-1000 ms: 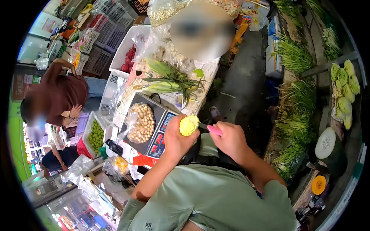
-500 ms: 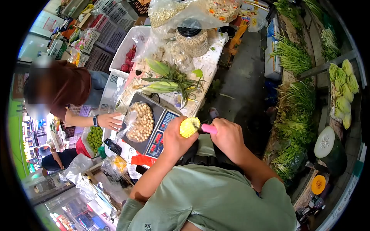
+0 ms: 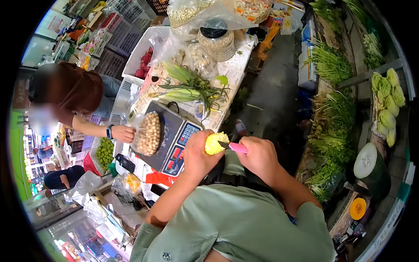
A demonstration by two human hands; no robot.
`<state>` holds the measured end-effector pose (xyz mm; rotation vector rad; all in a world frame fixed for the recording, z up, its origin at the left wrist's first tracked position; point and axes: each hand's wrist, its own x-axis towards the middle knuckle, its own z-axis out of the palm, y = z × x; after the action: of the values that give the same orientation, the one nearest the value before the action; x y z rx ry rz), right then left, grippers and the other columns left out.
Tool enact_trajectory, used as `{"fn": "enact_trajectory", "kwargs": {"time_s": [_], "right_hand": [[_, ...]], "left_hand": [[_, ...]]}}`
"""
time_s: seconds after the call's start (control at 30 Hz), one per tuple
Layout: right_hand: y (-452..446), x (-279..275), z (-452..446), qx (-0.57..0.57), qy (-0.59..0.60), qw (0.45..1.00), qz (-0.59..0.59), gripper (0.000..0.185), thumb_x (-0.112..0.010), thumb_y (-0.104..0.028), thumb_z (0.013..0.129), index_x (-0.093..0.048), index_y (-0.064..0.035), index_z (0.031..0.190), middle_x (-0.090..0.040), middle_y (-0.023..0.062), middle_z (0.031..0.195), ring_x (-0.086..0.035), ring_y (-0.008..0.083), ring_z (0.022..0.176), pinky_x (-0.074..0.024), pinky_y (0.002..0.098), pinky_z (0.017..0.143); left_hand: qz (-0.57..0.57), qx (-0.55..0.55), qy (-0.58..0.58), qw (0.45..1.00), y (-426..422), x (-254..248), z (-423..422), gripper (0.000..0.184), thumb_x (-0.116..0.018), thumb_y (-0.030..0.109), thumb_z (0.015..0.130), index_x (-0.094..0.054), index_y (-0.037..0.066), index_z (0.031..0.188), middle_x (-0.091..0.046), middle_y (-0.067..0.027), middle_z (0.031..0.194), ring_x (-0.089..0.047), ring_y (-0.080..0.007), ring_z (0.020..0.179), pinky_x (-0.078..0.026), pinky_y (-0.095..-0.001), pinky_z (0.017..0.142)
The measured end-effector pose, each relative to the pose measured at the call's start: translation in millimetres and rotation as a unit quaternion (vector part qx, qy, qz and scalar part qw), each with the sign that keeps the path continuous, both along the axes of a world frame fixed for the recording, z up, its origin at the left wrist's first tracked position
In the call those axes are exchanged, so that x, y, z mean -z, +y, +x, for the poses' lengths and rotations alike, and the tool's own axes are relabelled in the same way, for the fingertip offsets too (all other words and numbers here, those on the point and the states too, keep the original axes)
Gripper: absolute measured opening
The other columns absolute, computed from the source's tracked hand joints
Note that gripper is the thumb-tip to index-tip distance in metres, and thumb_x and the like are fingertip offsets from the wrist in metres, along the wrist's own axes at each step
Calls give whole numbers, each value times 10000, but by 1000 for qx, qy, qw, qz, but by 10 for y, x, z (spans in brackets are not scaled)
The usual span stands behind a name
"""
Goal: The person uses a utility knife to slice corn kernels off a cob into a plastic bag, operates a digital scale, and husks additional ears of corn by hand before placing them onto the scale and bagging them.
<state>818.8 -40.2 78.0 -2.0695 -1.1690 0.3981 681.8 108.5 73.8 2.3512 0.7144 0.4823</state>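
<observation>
My left hand (image 3: 199, 153) is wrapped round a yellow corn cob (image 3: 214, 144), its cut end facing right. My right hand (image 3: 258, 153) grips the pink handle of a small knife (image 3: 238, 147); the dark blade touches the corn. Just left of my left hand is a digital scale (image 3: 169, 126). A clear bag of small round pale items (image 3: 148, 133) rests at the scale's left side, its top held by another person's hand (image 3: 124, 133). Beyond the scale lie green corn husks (image 3: 185, 94).
A large jar (image 3: 217, 43) stands on the far part of the table (image 3: 235, 72). Leafy greens (image 3: 329, 148) line the right side, near a cut winter melon (image 3: 371, 168). At the left, a person in a brown top (image 3: 80, 89) leans over the table. A phone handset (image 3: 125, 163) lies below the scale.
The other person has reached in and taken hold of the bag, which has shifted left on the scale. The knife blade has moved onto the corn's cut end. My left hand keeps its hold.
</observation>
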Motion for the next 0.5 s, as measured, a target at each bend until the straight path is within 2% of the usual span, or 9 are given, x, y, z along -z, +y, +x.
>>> {"fn": "enact_trajectory", "kwargs": {"time_s": [0.17,0.23,0.27,0.3,0.4,0.43,0.47,0.5], "right_hand": [[-49,70,38,-10,-47,998,-34,229,-673,-218,871,-599,-59,723,-646,159,706,-661,381,670,-533,479,615],[-94,321,226,35,-60,990,-122,224,-635,-233,880,-640,-62,736,-661,186,717,-664,407,698,-539,496,644],[-134,629,426,99,-35,971,-214,251,-612,-248,887,-670,-53,741,-669,215,738,-663,427,709,-539,517,665],[-233,863,593,121,-47,965,-228,261,-601,-234,882,-669,-26,740,-668,232,755,-664,435,714,-534,532,669],[-317,868,591,128,9,967,-220,280,-615,-238,869,-641,4,730,-651,238,726,-644,432,669,-517,505,628],[-311,740,522,116,81,974,-178,291,-627,-245,862,-622,12,725,-638,239,707,-608,428,632,-499,488,608],[-196,655,560,104,141,977,-122,305,-639,-251,855,-603,20,720,-625,240,689,-572,424,594,-480,471,588],[-141,684,535,106,153,979,-77,334,-671,-233,884,-559,20,696,-560,192,616,-511,296,520,-435,412,552]], "left_hand": [[23,15,-6,1000,1,32,-12,507,-885,130,621,-627,51,1050,-670,-149,969,-653,-357,904,-533,-428,798],[44,29,-36,998,-18,48,-4,504,-891,126,619,-630,51,1044,-671,-143,959,-651,-353,882,-528,-423,786],[47,33,-41,997,-34,22,-4,500,-890,127,619,-632,52,1041,-671,-141,959,-650,-351,880,-525,-419,785],[52,36,-49,997,-45,-6,-4,496,-889,127,620,-633,53,1038,-672,-139,960,-649,-349,879,-523,-415,784],[48,3,-33,998,28,32,17,481,-879,126,629,-639,58,1040,-668,-142,949,-641,-351,898,-521,-412,788],[50,3,-26,998,35,32,-6,484,-878,128,630,-641,58,1046,-666,-143,945,-638,-353,905,-521,-411,789],[23,-14,-44,999,7,66,13,427,-860,132,652,-646,57,1015,-652,-145,889,-631,-380,872,-516,-451,774],[-25,-41,-34,998,-32,95,23,481,-868,159,671,-634,38,1073,-663,-158,937,-647,-343,955,-529,-399,852]]}}
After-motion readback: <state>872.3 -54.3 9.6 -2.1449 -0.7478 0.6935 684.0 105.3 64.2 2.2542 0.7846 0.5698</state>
